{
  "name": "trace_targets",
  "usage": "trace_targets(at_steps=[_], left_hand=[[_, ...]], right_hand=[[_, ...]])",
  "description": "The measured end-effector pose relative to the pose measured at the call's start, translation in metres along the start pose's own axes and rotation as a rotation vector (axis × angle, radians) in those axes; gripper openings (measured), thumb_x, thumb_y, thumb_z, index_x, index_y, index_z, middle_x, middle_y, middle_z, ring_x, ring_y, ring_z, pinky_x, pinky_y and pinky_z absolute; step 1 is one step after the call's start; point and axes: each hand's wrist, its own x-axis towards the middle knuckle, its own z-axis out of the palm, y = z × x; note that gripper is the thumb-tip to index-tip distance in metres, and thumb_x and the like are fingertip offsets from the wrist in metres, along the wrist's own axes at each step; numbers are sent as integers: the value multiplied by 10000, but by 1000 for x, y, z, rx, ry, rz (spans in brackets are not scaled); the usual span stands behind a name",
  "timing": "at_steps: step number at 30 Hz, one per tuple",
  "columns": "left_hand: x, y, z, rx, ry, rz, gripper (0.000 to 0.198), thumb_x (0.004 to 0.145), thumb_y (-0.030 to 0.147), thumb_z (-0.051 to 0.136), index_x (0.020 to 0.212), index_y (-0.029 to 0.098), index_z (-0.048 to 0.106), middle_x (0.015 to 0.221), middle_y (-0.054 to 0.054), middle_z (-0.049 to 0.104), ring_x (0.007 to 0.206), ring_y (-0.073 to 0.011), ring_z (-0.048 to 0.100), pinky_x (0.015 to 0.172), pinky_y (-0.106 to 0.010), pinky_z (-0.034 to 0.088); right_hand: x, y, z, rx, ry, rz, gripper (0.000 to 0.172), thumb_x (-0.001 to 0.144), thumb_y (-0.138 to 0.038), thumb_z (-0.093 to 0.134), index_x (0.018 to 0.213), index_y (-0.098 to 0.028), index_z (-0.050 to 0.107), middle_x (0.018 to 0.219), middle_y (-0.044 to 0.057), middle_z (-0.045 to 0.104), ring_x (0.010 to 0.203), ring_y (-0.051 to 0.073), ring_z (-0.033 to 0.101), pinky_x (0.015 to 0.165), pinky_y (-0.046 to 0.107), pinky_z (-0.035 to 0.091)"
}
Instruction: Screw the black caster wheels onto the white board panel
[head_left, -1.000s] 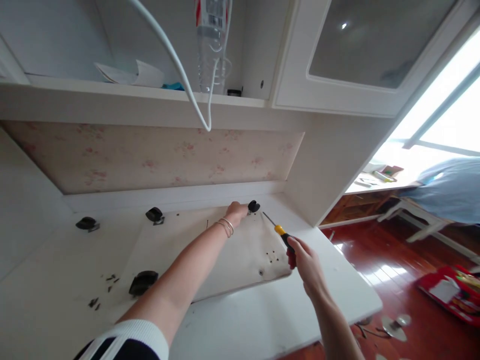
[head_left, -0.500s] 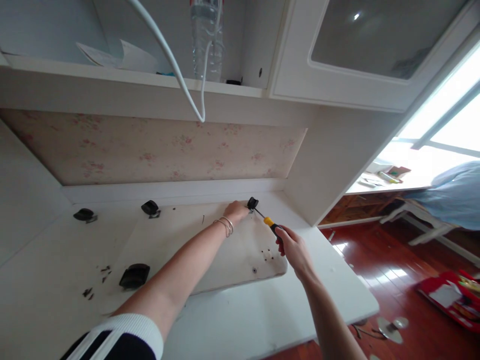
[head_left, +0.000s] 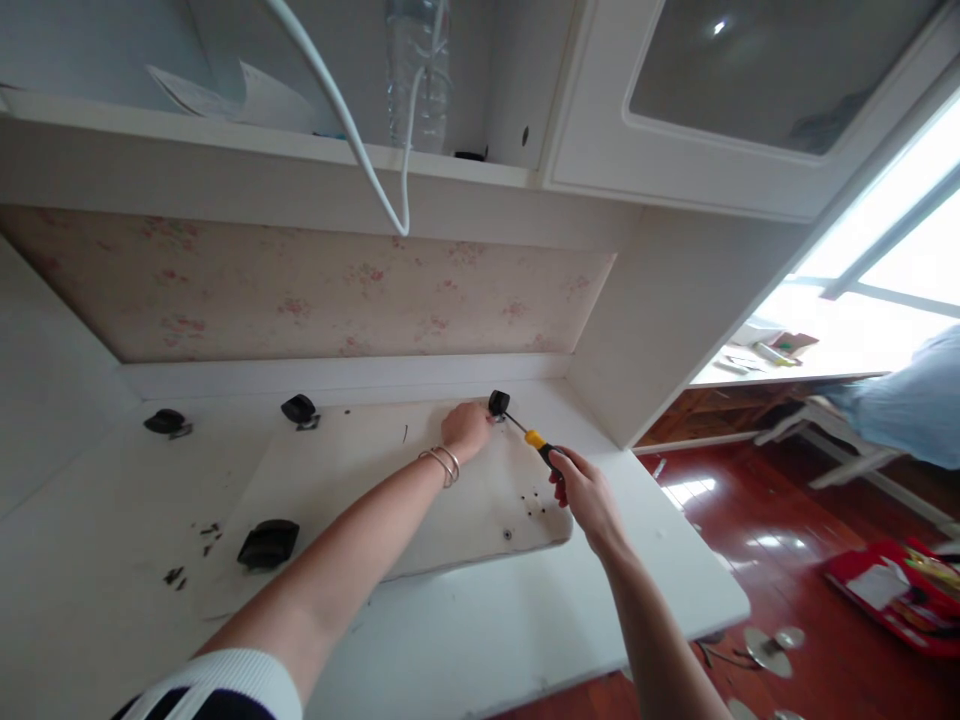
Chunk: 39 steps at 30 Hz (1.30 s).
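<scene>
My right hand (head_left: 581, 485) is closed round the black grip of a screwdriver (head_left: 536, 441) with a yellow collar. Its shaft slants up and left, and the tip meets the base of a black caster (head_left: 499, 403) at the far right corner of a white board (head_left: 442, 530). My left hand (head_left: 466, 430), bracelets at the wrist, reaches across the board and grips that caster's base from the left; its fingertips are partly hidden. Another black caster (head_left: 268, 544) lies near my left forearm. Small dark screws (head_left: 174, 577) lie scattered at the left.
Two more casters (head_left: 298, 408) (head_left: 165, 421) lie along the back of the white desk (head_left: 585, 600). Above hangs a white cable (head_left: 330, 85) from a shelf with a plastic bottle (head_left: 418, 90). A red toolbox (head_left: 896, 600) and metal discs (head_left: 769, 650) lie on the floor.
The caster at the far right corner has tipped slightly and shifted a little left, with my left hand. The screwdriver has stayed against its base. The view has moved slightly.
</scene>
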Motion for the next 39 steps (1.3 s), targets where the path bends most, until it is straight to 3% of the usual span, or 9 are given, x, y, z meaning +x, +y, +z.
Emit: trace_targets(at_steps=[6, 16, 23, 32, 39], left_hand=[[-10, -10, 4, 0, 21, 22, 287, 919, 414, 550, 1001, 272, 786, 1066, -114, 761, 1042, -279, 688, 827, -345, 497], [-1, -3, 9, -19, 37, 2, 341, 935, 432, 517, 1088, 271, 776, 1075, -132, 757, 1012, -290, 701, 791, -353, 518], [-6, -6, 11, -7, 50, 6, 377, 955, 441, 483, 1082, 232, 771, 1034, -150, 756, 1000, -288, 700, 802, -352, 512], [-22, 0, 15, 37, 92, 147, 397, 1004, 353, 375, 1086, 192, 728, 1182, -143, 685, 1123, -282, 605, 951, -409, 427], [-21, 2, 13, 78, 96, 160, 372, 991, 330, 385, 1113, 199, 711, 1190, -134, 673, 1115, -287, 581, 939, -419, 409]], right_hand=[[-5, 1, 2, 54, 38, 25, 489, 842, -559, 545, 1121, -191, 706, 699, -8, 616, 544, 145, 531, 515, 291, 421], [-3, -7, 3, 90, 61, 28, 508, 835, -559, 556, 1122, -168, 706, 705, 8, 619, 547, 144, 531, 499, 286, 411], [-4, 1, 5, 50, 61, 61, 488, 825, -561, 567, 1082, -173, 715, 709, 6, 627, 525, 138, 523, 490, 287, 390], [-11, 0, 10, 56, 45, 49, 513, 821, -594, 563, 1079, -178, 715, 687, 5, 616, 491, 126, 496, 448, 271, 353], [-9, -1, 10, 96, 23, 26, 498, 825, -577, 567, 1062, -164, 713, 698, 11, 612, 509, 127, 487, 444, 270, 361]])
